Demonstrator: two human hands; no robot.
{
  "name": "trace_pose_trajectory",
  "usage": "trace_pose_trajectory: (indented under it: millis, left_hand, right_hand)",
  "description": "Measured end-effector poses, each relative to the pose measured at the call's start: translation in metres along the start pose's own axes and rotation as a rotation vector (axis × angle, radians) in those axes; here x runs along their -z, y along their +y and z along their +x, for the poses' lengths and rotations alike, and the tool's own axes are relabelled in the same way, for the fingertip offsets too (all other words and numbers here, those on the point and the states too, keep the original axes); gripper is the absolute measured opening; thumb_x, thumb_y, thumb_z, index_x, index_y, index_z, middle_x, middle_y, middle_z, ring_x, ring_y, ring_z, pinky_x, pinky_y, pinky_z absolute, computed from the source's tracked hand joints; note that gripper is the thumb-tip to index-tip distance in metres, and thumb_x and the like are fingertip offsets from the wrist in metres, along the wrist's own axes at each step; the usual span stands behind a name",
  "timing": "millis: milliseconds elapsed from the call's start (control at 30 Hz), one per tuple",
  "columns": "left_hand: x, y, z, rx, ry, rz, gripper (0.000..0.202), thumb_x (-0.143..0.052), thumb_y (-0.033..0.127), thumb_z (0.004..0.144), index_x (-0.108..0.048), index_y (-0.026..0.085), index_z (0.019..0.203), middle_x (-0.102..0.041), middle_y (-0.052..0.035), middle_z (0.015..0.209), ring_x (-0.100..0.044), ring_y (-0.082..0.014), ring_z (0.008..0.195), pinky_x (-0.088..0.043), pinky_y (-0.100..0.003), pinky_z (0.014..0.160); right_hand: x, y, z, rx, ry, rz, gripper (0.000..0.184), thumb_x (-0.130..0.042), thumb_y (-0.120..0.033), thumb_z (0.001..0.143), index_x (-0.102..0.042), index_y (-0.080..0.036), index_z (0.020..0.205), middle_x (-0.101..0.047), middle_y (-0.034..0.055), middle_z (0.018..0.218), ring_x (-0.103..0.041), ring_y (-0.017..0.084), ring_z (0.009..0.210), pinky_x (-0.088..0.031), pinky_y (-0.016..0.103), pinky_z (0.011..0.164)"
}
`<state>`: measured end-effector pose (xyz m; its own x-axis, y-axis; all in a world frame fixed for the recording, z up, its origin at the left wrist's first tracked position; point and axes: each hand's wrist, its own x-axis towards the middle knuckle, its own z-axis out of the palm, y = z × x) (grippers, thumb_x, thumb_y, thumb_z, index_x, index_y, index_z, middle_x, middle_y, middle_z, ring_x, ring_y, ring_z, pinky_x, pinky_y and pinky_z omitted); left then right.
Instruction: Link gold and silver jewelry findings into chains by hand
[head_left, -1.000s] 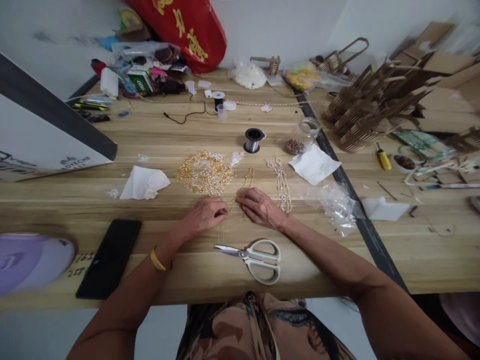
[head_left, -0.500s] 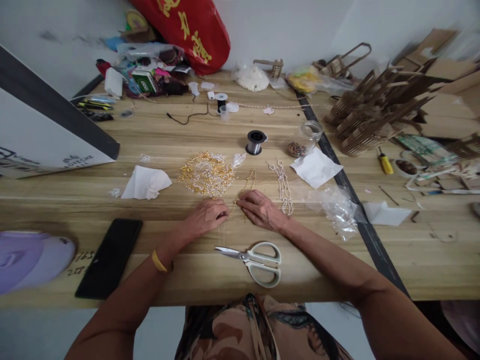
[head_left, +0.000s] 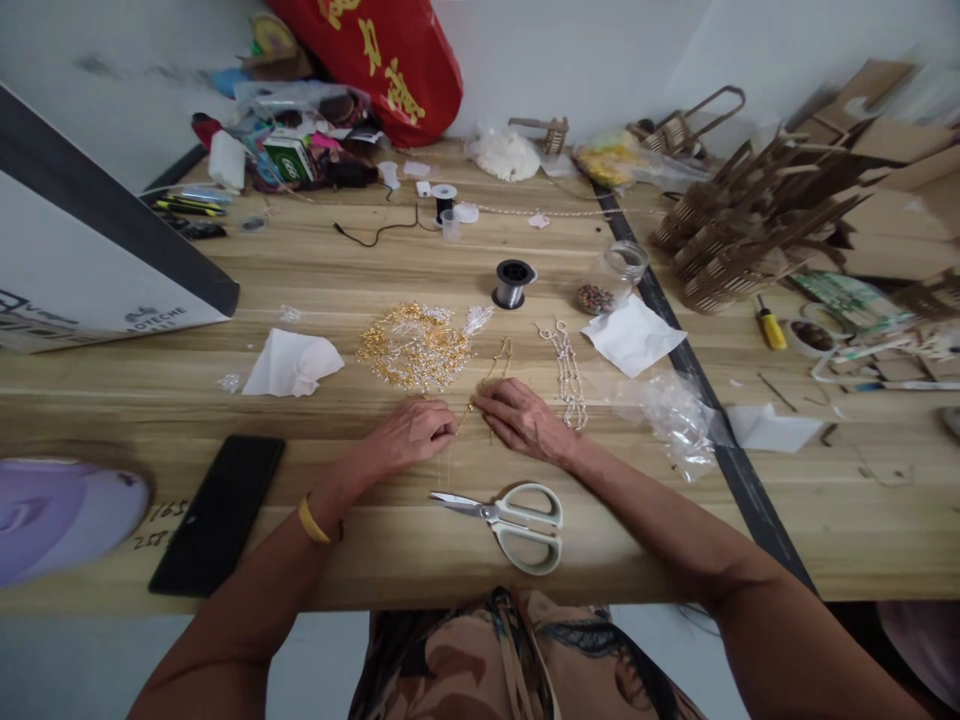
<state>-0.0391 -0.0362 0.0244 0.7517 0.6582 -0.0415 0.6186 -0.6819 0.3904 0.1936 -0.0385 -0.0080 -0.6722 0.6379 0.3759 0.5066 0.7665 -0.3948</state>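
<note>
Both of my hands rest on the wooden table [head_left: 375, 270], close together. My left hand [head_left: 411, 432] has its fingers curled and pinches a thin gold chain [head_left: 495, 362] at its near end. My right hand [head_left: 523, 419] lies just to the right, fingertips pressed on the same chain. The chain runs away from me toward a heap of gold and silver beads [head_left: 414, 346] in clear wrap. White-handled scissors [head_left: 510, 515] lie partly open just in front of my hands. A strand of pearl-like beads [head_left: 568, 370] lies right of my right hand.
A black phone [head_left: 217, 514] and a purple cap [head_left: 60, 515] lie at the near left. A crumpled tissue [head_left: 292, 364], a wire spool [head_left: 512, 283], a glass jar of beads [head_left: 609, 279], white paper [head_left: 630, 337], clear plastic [head_left: 671, 412] and wooden baskets [head_left: 750, 220] surround the hands.
The view has shifted slightly; both hands stay in nearly the same place on the chain.
</note>
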Motion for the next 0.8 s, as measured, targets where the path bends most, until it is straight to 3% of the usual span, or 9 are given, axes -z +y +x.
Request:
trace_pose_trajectory:
  millis: [467,800]
  left_hand:
    - [0.0049,-0.0054,-0.0031,0.07,-0.038,-0.062,0.014,-0.049,0.022,0.083,-0.06,0.016,0.076,-0.062,-0.0034,0.078,-0.055,-0.0174,0.077,-0.038,-0.028,0.073]
    - [0.0068,-0.0072,-0.0021,0.087,-0.05,-0.064,0.015,-0.05,0.019,0.081,-0.063,0.016,0.074,-0.06,-0.0027,0.073,-0.053,-0.0152,0.07,-0.038,-0.026,0.069]
  right_hand:
    - [-0.0025,0.0026,-0.0005,0.012,-0.013,-0.024,0.036,-0.044,-0.025,0.092,-0.049,-0.017,0.126,-0.051,0.0139,0.115,-0.046,0.024,0.109,-0.044,0.044,0.093]
    - [-0.0006,0.0005,0.0003,0.016,0.002,0.011,0.031,-0.043,-0.023,0.092,-0.053,-0.016,0.121,-0.054,0.0137,0.11,-0.048,0.024,0.105,-0.045,0.044,0.091]
